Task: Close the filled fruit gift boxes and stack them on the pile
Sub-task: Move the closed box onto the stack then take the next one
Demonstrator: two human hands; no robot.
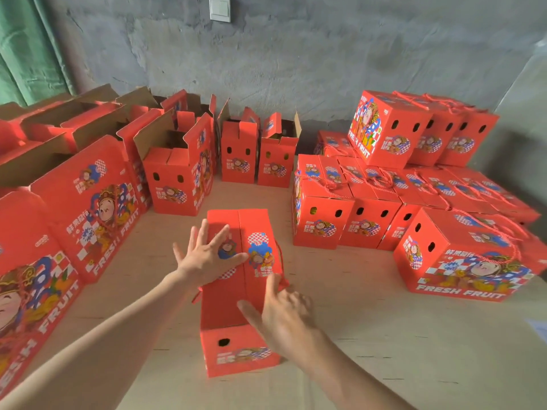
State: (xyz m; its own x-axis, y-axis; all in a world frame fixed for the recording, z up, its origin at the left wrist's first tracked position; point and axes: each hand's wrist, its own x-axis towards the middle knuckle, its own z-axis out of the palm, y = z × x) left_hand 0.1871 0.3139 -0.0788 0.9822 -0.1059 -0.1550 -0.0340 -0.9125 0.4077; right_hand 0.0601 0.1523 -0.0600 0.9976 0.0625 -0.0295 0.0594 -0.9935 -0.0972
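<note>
A red fruit gift box (pixel 236 294) stands in front of me on the cardboard-covered floor, its two top flaps folded down and meeting along a middle seam. My left hand (pixel 207 255) lies flat on the left flap with the fingers spread. My right hand (pixel 284 315) rests, fingers apart, on the near right part of the top. A red rope handle (pixel 281 261) hangs at the box's right side. The pile of closed boxes (pixel 384 202) stands to the right, with a second layer (pixel 393 131) at the back.
Open red boxes (pixel 177 173) with raised flaps line the back and left. Large boxes (pixel 88 208) stand along the left edge. A single closed box (pixel 467 258) sits at the near right. A grey wall (pixel 296 54) runs behind.
</note>
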